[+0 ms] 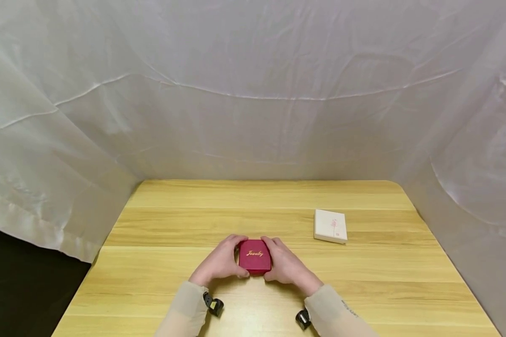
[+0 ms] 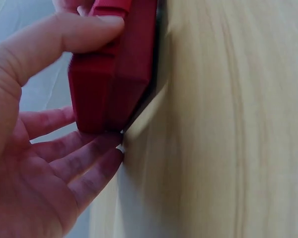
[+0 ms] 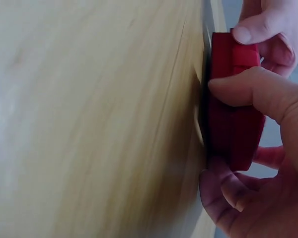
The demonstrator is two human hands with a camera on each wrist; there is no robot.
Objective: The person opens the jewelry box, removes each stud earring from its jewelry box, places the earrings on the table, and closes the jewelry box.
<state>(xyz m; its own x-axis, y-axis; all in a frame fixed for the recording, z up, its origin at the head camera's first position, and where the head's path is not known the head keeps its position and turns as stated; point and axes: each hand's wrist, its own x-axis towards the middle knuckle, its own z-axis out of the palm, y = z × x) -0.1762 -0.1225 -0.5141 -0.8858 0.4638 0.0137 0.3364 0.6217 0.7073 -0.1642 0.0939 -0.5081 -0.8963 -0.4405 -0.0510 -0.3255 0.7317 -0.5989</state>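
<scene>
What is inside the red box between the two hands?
The red box is closed, so any contents are covered and cannot be seen. Only its outside shows, with gold lettering reading "Jewelry" on top.

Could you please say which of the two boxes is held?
The red box, lettered "Jewelry" in gold: the left hand and right hand grip it, while the white box lies apart.

Red jewelry box: squarish, closed, gold "Jewelry" script on top, red ribbon-like piece on the side facing the person. Top up, roughly level, low over the table; can't tell if it touches. Held from 2 sides: left hand thumb on lid part, right hand thumb on base part.
</scene>
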